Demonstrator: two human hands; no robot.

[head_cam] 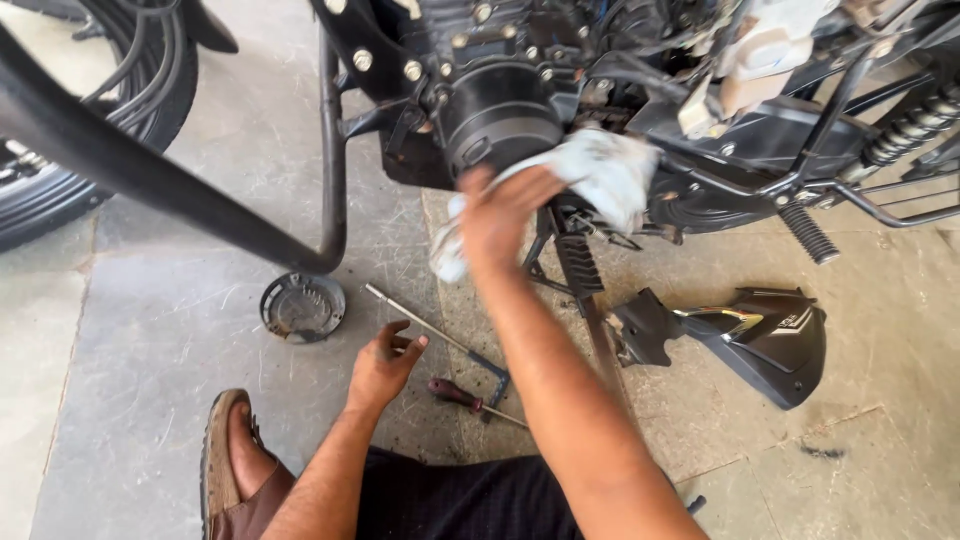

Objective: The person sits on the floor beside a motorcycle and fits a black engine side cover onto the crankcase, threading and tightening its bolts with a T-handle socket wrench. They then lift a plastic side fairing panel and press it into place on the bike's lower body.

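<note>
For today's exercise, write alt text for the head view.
A person's right hand presses a pale rag against a motorcycle's black engine cover. The left hand rests on the concrete floor beside a long metal wrench and screwdriver.

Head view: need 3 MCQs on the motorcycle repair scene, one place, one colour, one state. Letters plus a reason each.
1. Where does the round cover lie?
A. on the floor left of the left hand
B. on the motorcycle seat
C. inside the black side panel

2. What colour is the screwdriver handle?
A. bright yellow
B. dark red
C. white

3. What is the right hand doing?
A. resting flat on the floor
B. gripping the long metal rod
C. pressing a pale cloth to the engine

Answers:
1 A: the cover sits on the grey floor, left of the left hand.
2 B: the handle by the rod is dark red.
3 C: its fingers hold the cloth against the black engine casing.
</note>
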